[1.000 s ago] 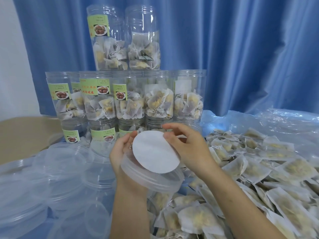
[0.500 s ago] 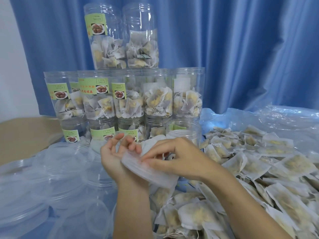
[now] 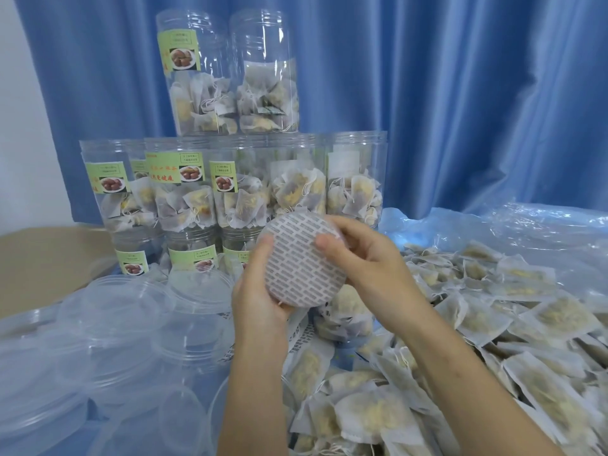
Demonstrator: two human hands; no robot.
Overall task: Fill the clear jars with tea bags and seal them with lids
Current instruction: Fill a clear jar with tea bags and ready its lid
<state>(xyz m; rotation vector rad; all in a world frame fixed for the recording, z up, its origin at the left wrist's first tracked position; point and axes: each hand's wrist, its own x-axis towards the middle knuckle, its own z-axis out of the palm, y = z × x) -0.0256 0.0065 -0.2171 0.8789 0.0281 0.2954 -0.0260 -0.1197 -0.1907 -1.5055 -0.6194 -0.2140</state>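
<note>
Blue curtain (image 3: 460,93) behind; both hands, left hand (image 3: 260,291) and right hand (image 3: 365,261), pinch a printed liner disc (image 3: 302,261) at twelve o'clock of the tea bags (image 3: 493,357), likely for seating it in a lid.

A pleated blue curtain (image 3: 460,93) hangs across the whole back of the scene, lit evenly and softly. At the far left a strip of white wall (image 3: 23,143) shows, with a tan tabletop (image 3: 42,261) below it.

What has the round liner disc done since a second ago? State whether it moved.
Yes. The round liner disc has been flipped: its plain white face showed earlier, now its printed face does. Against the stacked jars it stays in front of the bottom row, held by both hands.
</note>
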